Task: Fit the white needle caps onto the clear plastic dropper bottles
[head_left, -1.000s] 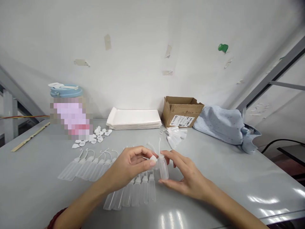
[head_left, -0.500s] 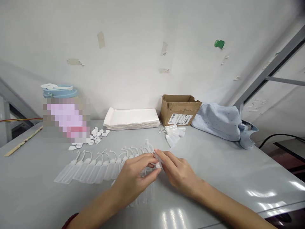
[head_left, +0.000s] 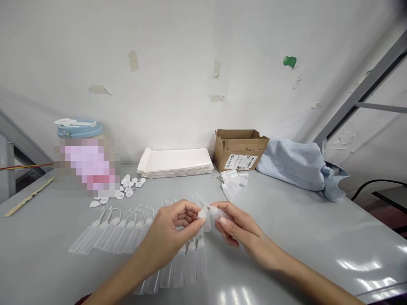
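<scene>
My left hand (head_left: 181, 220) pinches a small white cap (head_left: 202, 214) between thumb and fingertips. Just to its right, my right hand (head_left: 237, 224) grips a small translucent squeeze bottle (head_left: 218, 213), its white top pointing left at the cap. Whether a strap joins the two I cannot make out. Below and to the left, translucent bottles with thin looped straps lie side by side: a back row (head_left: 119, 235) and a front row (head_left: 179, 267), both partly hidden by my left hand and arm. Another bottle shows faintly behind my fingertips.
Loose white caps (head_left: 129, 192) lie back left by a blurred pink pack (head_left: 85, 159) and a blue lid (head_left: 79, 129). White envelopes (head_left: 176, 163) are stacked at the wall. More bottles (head_left: 233, 182) lie before a cardboard box (head_left: 240, 148), beside a blue cloth (head_left: 292, 163).
My hands have drawn slightly apart, so the cap and the bottle top now show separately. The right hand has turned, bringing its thumb into view. The camera view has tilted up slightly.
</scene>
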A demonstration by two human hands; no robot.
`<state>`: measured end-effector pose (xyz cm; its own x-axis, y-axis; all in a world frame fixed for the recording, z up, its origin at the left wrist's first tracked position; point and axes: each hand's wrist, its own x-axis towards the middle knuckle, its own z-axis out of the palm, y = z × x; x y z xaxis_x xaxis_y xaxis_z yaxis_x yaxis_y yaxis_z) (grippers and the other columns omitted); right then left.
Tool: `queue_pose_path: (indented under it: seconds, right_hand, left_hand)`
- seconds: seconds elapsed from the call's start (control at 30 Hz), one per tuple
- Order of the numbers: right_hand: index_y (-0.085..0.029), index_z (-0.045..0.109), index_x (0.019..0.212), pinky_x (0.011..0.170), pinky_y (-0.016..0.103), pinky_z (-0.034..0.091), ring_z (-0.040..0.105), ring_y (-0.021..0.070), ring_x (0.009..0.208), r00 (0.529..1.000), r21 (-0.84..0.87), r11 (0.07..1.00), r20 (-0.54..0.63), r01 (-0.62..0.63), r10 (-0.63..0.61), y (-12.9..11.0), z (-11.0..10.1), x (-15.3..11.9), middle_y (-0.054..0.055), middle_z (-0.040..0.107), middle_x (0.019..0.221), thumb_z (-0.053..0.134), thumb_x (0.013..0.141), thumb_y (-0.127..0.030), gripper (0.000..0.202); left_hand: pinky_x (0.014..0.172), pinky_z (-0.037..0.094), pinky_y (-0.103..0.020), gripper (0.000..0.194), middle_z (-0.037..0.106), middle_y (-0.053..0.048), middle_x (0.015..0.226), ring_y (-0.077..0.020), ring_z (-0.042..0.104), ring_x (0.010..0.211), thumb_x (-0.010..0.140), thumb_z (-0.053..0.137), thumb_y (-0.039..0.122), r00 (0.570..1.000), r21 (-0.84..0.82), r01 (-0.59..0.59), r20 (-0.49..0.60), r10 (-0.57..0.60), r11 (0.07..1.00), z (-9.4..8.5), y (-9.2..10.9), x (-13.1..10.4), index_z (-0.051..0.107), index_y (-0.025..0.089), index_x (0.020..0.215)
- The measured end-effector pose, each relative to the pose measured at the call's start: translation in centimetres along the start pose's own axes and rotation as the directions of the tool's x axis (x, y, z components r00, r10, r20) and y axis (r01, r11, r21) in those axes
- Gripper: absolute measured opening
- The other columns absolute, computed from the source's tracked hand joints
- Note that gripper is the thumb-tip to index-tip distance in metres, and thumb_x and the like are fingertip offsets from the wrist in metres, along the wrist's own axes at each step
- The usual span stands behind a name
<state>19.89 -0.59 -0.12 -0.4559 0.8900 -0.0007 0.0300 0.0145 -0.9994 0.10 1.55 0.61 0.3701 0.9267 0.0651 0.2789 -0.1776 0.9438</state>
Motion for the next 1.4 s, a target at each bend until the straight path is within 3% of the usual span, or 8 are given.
queue_pose_path:
  seconds: [0.07,0.2,0.4,0.6,0.83,1.17,1.4]
  right_hand:
    - [-0.018,0.052,0.104,0.049,0.022,0.022,0.028,0.0082,0.054,0.996,0.139,0.987,0.046,-0.087,0.081,-0.2,0.0,0.1,-0.006,0.034,0.065,0.05,0.089,-0.046,0.031]
    - [-0.017,0.052,0.089,0.047,0.022,0.016,0.023,0.0062,0.048,0.97,0.239,0.941,0.11,-0.237,0.216,-0.2,0.0,0.2,-0.008,0.035,0.057,0.056,0.083,-0.044,0.028]
    - [-0.018,0.048,0.077,0.043,0.021,0.012,0.018,0.0047,0.043,0.949,0.348,0.883,0.133,-0.315,0.286,-0.1,0.2,0.4,-0.009,0.032,0.049,0.054,0.08,-0.038,0.021]
    - [-0.019,0.045,0.073,0.042,0.02,0.013,0.018,0.0047,0.044,0.956,0.326,0.899,0.134,-0.292,0.262,0.1,0.3,0.4,-0.01,0.03,0.05,0.057,0.082,-0.042,0.027]
    - [-0.019,0.046,0.075,0.043,0.02,0.013,0.016,0.0043,0.044,0.966,0.298,0.92,0.12,-0.256,0.23,0.2,0.3,0.3,-0.011,0.027,0.05,0.06,0.083,-0.046,0.031]
    - [-0.018,0.052,0.087,0.047,0.022,0.016,0.022,0.0066,0.05,0.996,0.107,0.992,0.055,-0.072,0.066,0.5,0.6,-0.1,-0.009,0.027,0.056,0.052,0.089,-0.046,0.028]
    - [-0.017,0.057,0.09,0.048,0.021,0.02,0.026,0.0061,0.049,0.999,0.014,1.0,0.034,-0.006,0.006,0.2,0.6,0.0,-0.009,0.031,0.055,0.055,0.088,-0.043,0.026]
  left_hand:
    - [0.06,0.052,-0.025,0.019,0.065,-0.004,0.076,-0.0164,0.061,0.071,0.079,0.062,0.035,0.999,-0.062,0.037,0.037,-0.034,0.997,-0.3,0.1,0.1,0.065,0.018,0.086]
    - [0.059,0.049,-0.024,0.023,0.062,-0.002,0.075,-0.0144,0.056,0.068,0.08,0.062,0.038,0.99,-0.116,0.083,0.12,-0.069,0.99,-0.4,0.1,-0.1,0.065,0.018,0.091]
    - [0.059,0.047,-0.024,0.021,0.062,-0.002,0.076,-0.0155,0.057,0.071,0.079,0.063,0.038,0.973,-0.147,0.116,0.215,-0.083,0.982,-0.2,-0.1,-0.5,0.065,0.02,0.089]
    - [0.068,0.051,-0.028,0.017,0.065,-0.003,0.082,-0.0185,0.061,0.077,0.08,0.061,0.037,0.988,-0.008,0.028,0.149,-0.027,1.0,0.2,0.4,-0.7,0.066,0.021,0.086]
    - [0.065,0.05,-0.027,0.013,0.067,-0.002,0.083,-0.0165,0.06,0.072,0.081,0.059,0.032,0.991,0.097,-0.096,0.104,0.086,0.991,0.4,0.7,-0.8,0.067,0.022,0.086]
    - [0.069,0.051,-0.025,0.015,0.069,-0.001,0.08,-0.0168,0.064,0.077,0.082,0.06,0.034,0.992,-0.057,0.014,0.124,-0.007,0.998,0.7,0.8,-1.1,0.067,0.022,0.084]
    - [0.069,0.05,-0.024,0.013,0.067,-0.002,0.085,-0.0164,0.062,0.079,0.081,0.061,0.029,0.992,-0.103,0.021,0.128,-0.007,0.994,0.5,1.2,-1.1,0.068,0.019,0.087]
